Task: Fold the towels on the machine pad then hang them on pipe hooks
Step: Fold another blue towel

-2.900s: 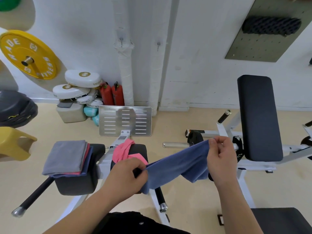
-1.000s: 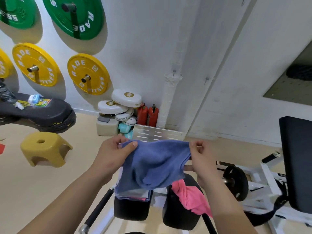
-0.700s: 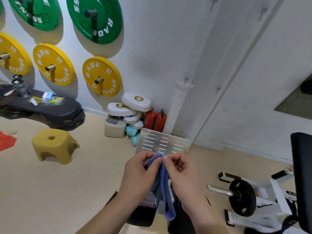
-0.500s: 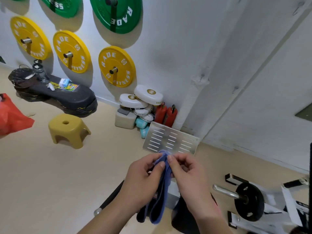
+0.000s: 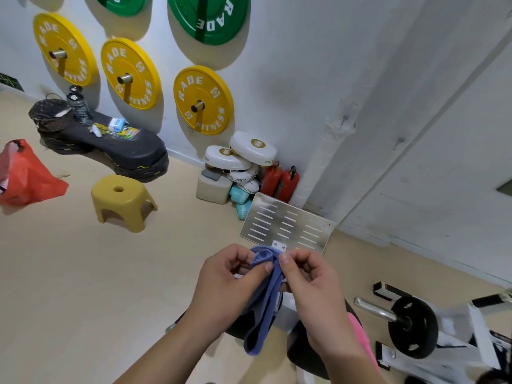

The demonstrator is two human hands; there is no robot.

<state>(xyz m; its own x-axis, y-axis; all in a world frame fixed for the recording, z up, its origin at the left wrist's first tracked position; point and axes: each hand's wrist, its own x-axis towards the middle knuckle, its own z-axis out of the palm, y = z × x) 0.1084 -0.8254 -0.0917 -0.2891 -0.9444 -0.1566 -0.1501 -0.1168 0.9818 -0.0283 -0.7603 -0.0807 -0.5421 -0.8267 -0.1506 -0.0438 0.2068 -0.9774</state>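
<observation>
Head view: our left hand (image 5: 232, 284) and right hand (image 5: 310, 284) both pinch the blue towel (image 5: 264, 300) at its top corners, pressed together; it hangs lengthwise straight down between them, above the machine pad (image 5: 307, 353)

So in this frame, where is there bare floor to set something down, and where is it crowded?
Bare tan floor stretches from the yellow plastic stool down to the left hand. Crowded: the wall foot, with white pads, red extinguishers and slotted metal plate; the black weight plate on the right.
</observation>
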